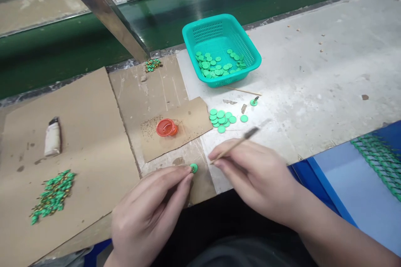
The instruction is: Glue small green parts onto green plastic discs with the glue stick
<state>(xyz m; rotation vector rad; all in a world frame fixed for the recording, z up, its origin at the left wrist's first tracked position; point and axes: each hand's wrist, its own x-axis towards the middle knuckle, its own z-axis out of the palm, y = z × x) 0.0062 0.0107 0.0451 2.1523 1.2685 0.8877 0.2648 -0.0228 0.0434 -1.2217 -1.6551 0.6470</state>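
My left hand (153,204) pinches a small green disc (194,168) at its edge, above the near edge of the bench. A thin wooden stick (233,147) with a dark end lies between the thumb and fingers of my right hand (260,175), its bare tip pointing toward the disc but apart from it. Just beyond my hands a small red cup (167,127) with liquid in it stands on a piece of cardboard (194,112). To its right lies a cluster of loose green discs (221,117). One more disc with a dark piece standing on it (254,102) sits farther back.
A teal basket (222,79) holding several green discs stands at the back, a thin stick (242,90) before it. On the left cardboard (90,133) lie a white lighter-shaped object (52,138) and a pile of small green-and-gold pieces (54,194). A metal post (106,16) rises behind.
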